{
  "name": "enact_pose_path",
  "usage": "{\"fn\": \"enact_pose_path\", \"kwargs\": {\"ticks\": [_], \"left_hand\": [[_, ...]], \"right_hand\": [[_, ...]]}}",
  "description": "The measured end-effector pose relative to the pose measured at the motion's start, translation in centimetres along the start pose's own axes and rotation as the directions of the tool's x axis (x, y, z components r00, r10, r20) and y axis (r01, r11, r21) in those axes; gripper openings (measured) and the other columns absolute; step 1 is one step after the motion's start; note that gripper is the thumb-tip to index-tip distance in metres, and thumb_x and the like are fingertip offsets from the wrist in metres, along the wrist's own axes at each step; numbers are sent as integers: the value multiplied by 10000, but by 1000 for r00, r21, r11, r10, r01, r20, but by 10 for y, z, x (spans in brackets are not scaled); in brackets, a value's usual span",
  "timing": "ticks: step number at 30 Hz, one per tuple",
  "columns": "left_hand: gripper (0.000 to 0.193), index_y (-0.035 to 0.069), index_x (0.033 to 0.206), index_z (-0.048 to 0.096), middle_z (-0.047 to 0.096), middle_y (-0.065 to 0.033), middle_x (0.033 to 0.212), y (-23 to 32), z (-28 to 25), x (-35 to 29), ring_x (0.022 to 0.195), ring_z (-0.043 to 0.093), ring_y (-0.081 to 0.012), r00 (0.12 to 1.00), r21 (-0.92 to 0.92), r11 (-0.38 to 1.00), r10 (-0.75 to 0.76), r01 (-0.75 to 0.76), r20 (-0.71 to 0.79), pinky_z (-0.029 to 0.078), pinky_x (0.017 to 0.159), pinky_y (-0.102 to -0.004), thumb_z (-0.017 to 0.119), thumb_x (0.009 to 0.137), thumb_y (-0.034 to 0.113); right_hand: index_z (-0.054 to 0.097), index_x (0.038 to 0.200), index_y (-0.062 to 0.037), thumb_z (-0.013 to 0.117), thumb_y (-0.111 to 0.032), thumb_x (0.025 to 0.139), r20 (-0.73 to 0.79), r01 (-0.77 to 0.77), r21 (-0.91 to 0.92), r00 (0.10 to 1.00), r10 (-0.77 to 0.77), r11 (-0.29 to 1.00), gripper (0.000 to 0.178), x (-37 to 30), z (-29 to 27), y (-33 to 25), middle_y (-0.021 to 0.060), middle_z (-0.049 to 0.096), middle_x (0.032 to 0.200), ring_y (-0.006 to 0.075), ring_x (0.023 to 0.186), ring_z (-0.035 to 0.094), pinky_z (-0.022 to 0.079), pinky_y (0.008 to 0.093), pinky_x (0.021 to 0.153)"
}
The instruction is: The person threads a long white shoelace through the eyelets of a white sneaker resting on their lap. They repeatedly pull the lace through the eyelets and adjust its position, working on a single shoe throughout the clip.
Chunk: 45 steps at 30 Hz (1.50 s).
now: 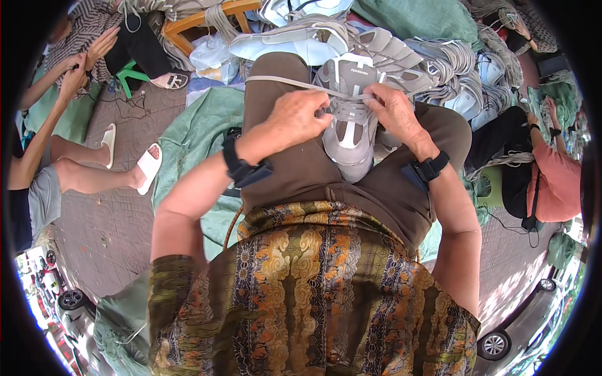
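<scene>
A grey sneaker (348, 154) rests between my thighs, heel toward me and tongue pointing away. Its pale grey shoelace (282, 81) crosses the lacing area and stretches out over my left thigh. On the shoe's left side, my left hand (300, 117) is closed with curled fingers at the lace. My right hand (397, 113) pinches the lace between thumb and forefinger on the right of the tongue. Part of the lacing is hidden behind my fingers.
Grey-and-white shoe uppers (448, 72) lie heaped beyond my knees, beside a clear plastic bag (213, 57) and a wooden frame (207, 20). Green sheeting (188, 147) spreads under me. Other people sit at both sides; cars (501, 338) stand behind.
</scene>
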<state>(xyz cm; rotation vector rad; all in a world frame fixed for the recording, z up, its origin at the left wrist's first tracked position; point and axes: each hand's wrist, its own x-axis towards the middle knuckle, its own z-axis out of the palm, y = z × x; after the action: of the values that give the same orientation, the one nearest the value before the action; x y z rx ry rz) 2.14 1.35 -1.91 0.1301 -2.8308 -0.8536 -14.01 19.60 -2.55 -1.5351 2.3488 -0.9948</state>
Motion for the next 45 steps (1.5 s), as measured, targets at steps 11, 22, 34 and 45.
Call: {"fn": "enact_pose_path", "kwargs": {"ticks": [11,22,34,45], "left_hand": [[142,-4,844,508,597,-183,810,3,22,26,761,611,-372,996,156,984,90,-85,-27,493,683,-475,542,802,127],[196,23,983,584,595,-64,699,-1,-6,41,594,536,-147,949,-421,861,-188,284,255,457,572,-298,584,789,49],[214,32,1014,600,587,-25,832,-4,-22,44,593,502,-88,902,-539,768,-114,346,417,403,509,-233,597,801,55],[156,38,968,598,584,-40,779,-8,-3,44,636,538,-123,955,-460,868,-52,187,291,463,579,-270,608,814,65]], "right_hand": [[664,953,-43,586,-166,851,-52,-62,69,997,65,996,178,3,-10,15,193,643,835,365,797,607,475,414,714],[618,913,9,561,-61,850,-5,95,-282,995,-100,955,110,-11,-20,19,181,634,784,380,781,608,484,431,663],[562,908,-7,484,-14,815,-39,-4,-563,999,-22,826,122,-48,-95,42,183,595,782,385,725,590,476,451,632],[577,905,-11,502,-62,883,-279,-283,-575,950,141,767,94,-117,-176,53,205,596,794,407,750,581,447,447,616]]}}
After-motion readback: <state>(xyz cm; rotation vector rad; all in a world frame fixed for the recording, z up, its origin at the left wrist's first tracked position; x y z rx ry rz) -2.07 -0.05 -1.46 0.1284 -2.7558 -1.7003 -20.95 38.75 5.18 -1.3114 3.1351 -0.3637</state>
